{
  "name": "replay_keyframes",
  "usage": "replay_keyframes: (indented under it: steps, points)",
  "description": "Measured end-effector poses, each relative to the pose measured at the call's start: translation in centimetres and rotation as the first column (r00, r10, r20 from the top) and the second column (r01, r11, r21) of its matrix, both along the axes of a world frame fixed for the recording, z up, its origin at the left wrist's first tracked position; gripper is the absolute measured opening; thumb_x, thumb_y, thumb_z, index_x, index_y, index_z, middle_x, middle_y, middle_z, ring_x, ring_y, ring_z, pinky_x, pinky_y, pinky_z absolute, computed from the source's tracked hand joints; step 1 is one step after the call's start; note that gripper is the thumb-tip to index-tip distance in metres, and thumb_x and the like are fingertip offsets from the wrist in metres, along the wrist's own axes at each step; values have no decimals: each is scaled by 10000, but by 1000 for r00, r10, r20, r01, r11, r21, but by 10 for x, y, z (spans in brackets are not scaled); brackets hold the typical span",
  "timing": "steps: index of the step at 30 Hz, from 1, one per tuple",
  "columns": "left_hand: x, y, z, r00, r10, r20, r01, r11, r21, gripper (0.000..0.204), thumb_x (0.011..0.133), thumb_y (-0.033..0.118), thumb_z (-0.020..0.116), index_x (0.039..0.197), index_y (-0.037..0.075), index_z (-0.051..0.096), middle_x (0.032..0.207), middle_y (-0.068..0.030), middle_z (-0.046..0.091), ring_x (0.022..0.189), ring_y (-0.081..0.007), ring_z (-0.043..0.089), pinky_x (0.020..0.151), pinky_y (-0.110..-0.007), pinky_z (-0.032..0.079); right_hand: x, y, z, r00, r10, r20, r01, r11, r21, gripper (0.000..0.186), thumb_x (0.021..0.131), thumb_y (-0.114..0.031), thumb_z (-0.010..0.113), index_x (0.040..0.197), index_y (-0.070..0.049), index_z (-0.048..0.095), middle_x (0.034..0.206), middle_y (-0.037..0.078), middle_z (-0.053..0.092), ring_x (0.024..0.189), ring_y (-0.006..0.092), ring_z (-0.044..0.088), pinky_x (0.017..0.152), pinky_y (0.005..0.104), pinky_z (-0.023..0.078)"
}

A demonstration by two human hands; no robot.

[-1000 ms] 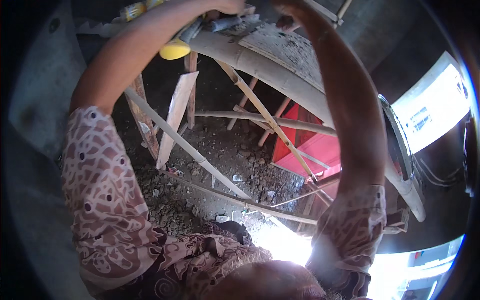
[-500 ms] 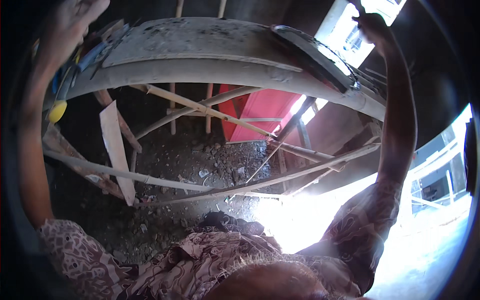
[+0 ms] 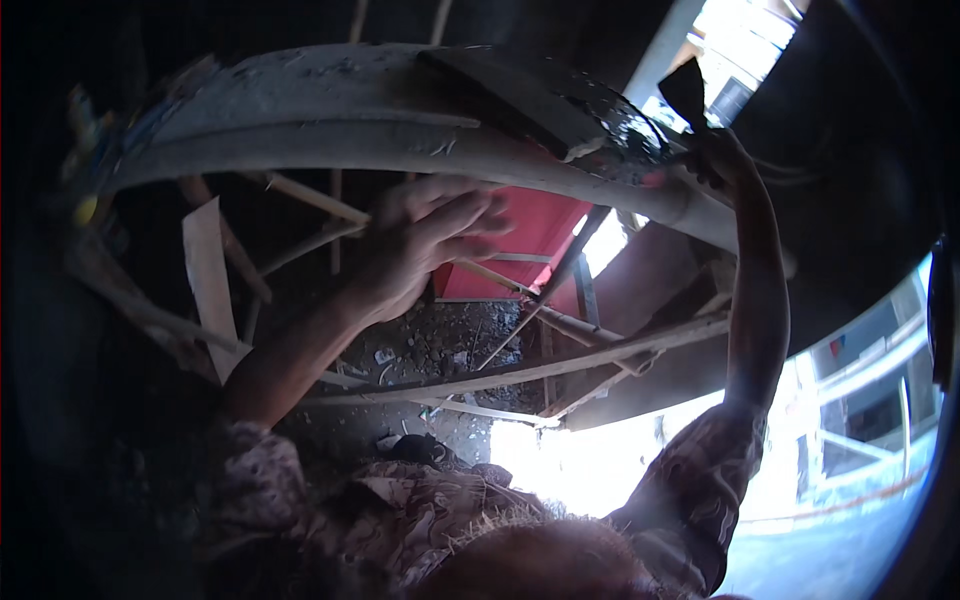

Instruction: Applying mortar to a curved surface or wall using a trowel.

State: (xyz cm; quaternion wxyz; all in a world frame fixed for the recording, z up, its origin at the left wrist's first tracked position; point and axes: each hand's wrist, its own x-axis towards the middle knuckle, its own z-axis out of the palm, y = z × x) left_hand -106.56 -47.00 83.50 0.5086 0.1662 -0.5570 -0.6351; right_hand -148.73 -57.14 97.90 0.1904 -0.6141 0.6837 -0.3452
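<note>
My right hand [image 3: 720, 162] is raised at the upper right, its fingers wrapped round the handle of a putty knife [image 3: 684, 95]. The knife's dark, flared blade points up against the bright opening. My left hand [image 3: 440, 225] is in mid-air in front of the long pole, fingers stretched out and partly apart, holding nothing. Beyond it, a dark flat board [image 3: 515, 95] lies slanted on the raised plank platform [image 3: 290, 95]. A dark, glinting thing [image 3: 632, 128] is beside the board near my right hand; its kind is unclear.
A thick round pole [image 3: 300, 150] edges the platform. Below, crossed wooden poles [image 3: 560, 365] and an upright plank [image 3: 208, 265] stand over rubble-strewn ground [image 3: 440, 345]. A red panel [image 3: 540, 230] leans behind them. Blurred items with a yellow end [image 3: 87, 210] are at the far left.
My left hand has come from the far upper left to the middle, in front of the pole. My right hand has moved lower and left with the putty knife. The view has shifted.
</note>
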Motion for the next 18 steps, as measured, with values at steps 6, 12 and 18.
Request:
replay_keyframes:
  steps: [6, 12, 18]
  points:
    - [-74, -11, 18, 918, 69, -389, -20, 991, 129, 299, 982, 163, 577, 1202, -37, 549, 1290, -233, 557, 1256, -401, 538, 1068, -541, 453, 6, -6, -6, 992, 78, 101, -79, 997, 5, 375, 988, -359, 548, 1038, -9, 671, 659, 44, 638, 431, 74, 501, 370, 212, 339]
    - [-85, -15, 32, 864, 105, -492, -71, 994, 88, 199, 971, 75, 518, 1129, -47, 524, 1263, -243, 535, 1265, -452, 507, 1086, -591, 436, 13, -18, 0, 994, 102, -43, -98, 993, 72, 334, 944, -354, 604, 871, -31, 649, 599, 54, 609, 401, 100, 506, 356, 237, 306]
    - [-82, -9, 52, 899, 207, -386, -179, 978, 108, 177, 977, 45, 520, 1120, -56, 542, 1150, -211, 604, 1028, -387, 669, 949, -518, 572, 29, -10, 6, 995, 95, -10, -94, 992, 84, 325, 912, -337, 642, 768, -45, 638, 553, 55, 584, 373, 106, 496, 344, 238, 291]
